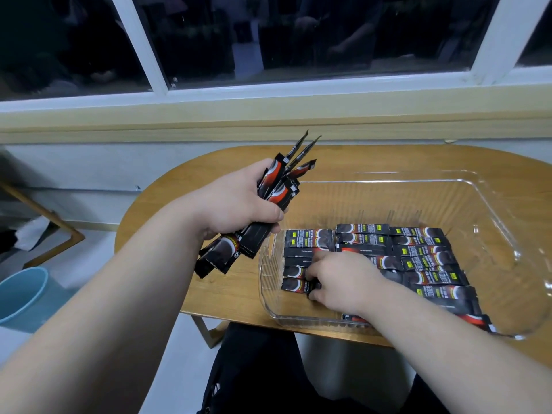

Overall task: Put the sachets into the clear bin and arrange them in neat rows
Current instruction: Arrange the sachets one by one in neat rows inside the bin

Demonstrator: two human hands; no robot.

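Black-and-red sachets, clear ribbed bin, tan table.

The sachets are slim black packets with red and white print and small yellow-green marks. Many lie flat in the bin, side by side in rows, spreading out from under the right hand toward its far and right sides. A loose bundle of them sits clenched in the left hand, ends fanning out above and below the fist. The bin is clear, ribbed plastic, rectangular with rounded corners.
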